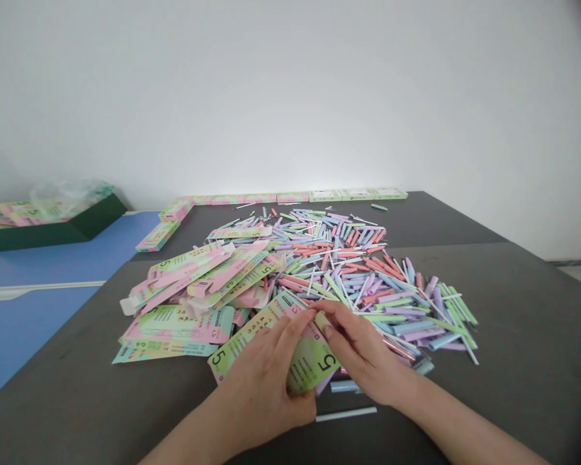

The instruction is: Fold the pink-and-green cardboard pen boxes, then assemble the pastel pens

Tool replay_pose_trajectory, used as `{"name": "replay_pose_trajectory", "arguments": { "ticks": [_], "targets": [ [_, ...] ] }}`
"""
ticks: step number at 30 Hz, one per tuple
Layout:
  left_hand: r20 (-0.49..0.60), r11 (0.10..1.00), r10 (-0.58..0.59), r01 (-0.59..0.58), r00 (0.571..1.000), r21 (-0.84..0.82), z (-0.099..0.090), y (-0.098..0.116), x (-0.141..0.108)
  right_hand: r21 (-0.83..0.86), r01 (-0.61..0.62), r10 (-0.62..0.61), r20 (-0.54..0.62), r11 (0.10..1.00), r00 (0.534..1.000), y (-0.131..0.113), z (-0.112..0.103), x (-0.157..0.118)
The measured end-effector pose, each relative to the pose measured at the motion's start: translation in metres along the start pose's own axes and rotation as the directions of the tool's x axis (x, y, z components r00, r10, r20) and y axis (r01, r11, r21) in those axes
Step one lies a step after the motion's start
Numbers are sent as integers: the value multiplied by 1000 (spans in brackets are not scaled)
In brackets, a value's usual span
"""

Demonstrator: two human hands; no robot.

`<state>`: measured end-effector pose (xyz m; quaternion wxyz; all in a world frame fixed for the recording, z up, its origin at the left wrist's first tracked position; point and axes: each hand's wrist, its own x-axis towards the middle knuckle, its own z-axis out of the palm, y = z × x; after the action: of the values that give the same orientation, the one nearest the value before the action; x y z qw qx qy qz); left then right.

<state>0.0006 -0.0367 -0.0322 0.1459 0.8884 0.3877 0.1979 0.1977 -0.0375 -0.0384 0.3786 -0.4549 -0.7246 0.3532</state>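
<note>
My left hand (271, 368) is clamped around a pink and green box (310, 365) marked with a 5, which I hold over the dark tabletop (518, 361), close in front of me. My right hand (368, 349) is at the box's far right edge, its thumb and fingers closed in on a small pale piece (322, 321); I cannot tell whether that is a flap or something separate. Past my hands spreads a heap of pens (348, 258) in red, blue, green and purple, with thin white sticks among them. One white stick (346, 414) lies apart, just beside my left hand. Flattened cartons (179, 323) are piled to the left of the box I hold. Closed boxes (293, 197) line the table's far edge, and a dark green tray (77, 226) sits on a blue surface (43, 320) at far left.
</note>
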Motion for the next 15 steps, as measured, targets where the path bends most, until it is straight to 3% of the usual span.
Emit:
{"name": "replay_pose_trajectory", "arguments": {
  "ticks": [8, 15],
  "targets": [
    [-51, 981, 59, -48, 997, 190, 9, -4, -3, -102, 95, -93, 26, 990, 995, 0, 1, 1],
    [-47, 972, 51, -39, 998, 232, 9, -4, -3, -116, 80, -78, 18, 990, 997, 5, 7, -7]
  ]
}}
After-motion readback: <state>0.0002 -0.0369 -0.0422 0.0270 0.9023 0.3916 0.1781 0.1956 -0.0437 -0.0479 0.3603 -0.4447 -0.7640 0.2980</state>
